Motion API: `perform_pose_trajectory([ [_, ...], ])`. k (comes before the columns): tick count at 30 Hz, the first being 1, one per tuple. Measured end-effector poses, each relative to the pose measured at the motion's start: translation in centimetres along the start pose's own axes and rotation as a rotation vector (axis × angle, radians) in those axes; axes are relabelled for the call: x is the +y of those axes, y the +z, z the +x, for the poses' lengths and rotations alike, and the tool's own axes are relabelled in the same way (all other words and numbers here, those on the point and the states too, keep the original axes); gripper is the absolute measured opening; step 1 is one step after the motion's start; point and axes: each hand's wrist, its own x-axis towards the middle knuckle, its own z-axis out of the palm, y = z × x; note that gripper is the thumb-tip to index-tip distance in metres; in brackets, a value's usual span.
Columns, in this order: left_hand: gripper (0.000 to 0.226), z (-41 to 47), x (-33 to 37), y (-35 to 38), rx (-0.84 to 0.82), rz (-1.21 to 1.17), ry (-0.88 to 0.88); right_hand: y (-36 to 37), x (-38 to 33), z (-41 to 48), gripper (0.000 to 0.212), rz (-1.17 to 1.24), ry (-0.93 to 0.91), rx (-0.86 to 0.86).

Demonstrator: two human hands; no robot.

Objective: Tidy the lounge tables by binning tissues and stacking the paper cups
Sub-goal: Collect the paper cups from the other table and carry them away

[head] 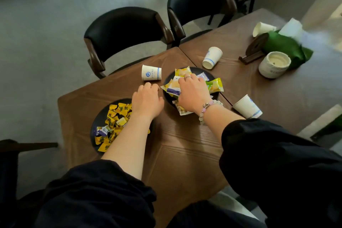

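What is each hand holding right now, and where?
Right hand seems to grip the snack packets in the black plate from above. Left hand holds nothing, just short of a tipped paper cup.

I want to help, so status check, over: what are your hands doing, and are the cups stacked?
Left hand empty, by a tipped cup. Right hand on snack packets. Other cups tipped, unstacked.

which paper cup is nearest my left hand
The cup just beyond the left hand, left of the snack plate; the other three lie farther right.
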Motion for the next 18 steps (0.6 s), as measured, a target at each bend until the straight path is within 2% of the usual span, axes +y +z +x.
perform_pose_trajectory([
  [3,0.036,0.9,0.1,-0.3,0.028,0.023,0.019,-0.8,0.5,0.9,0.046,-0.013,0.017,0.026],
  [10,0.039,2.4,-0.2,-0.3,0.001,0.021,-0.049,-0.9,1.1,2.8,0.043,-0.037,-0.033,0.066],
  [18,0.038,5.3,2.5,0.3,-0.007,0.077,-0.217,-0.5,5.8,6.5,0.04,-0.024,-0.142,0.058],
])
